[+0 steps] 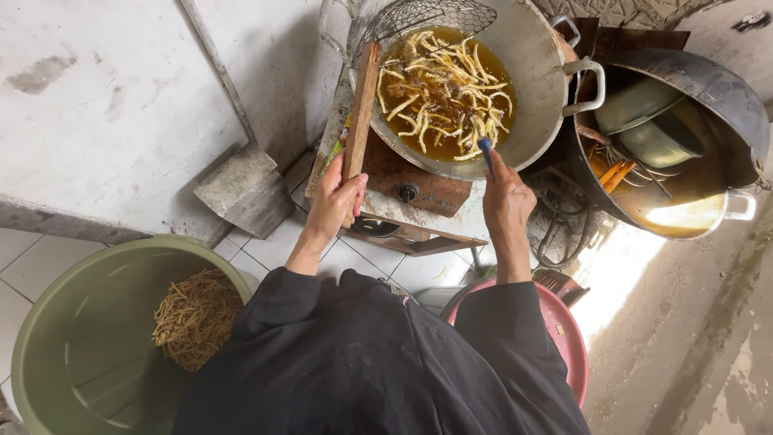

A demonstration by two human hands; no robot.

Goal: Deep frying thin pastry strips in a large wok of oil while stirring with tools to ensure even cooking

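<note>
Flanking wok (pixel 531 72): green basin (pixel 80 338), second pot (pixel 708 97)

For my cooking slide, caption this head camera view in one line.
Left hand holds a wooden board, right hand a blue-handled tool over strips frying in a wok.

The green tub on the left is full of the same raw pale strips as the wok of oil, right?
Not quite. The head view shows the green tub holding only a small pile of browned, already fried strips on one side; it is mostly empty. The pale strips are in the wok of oil.
</note>
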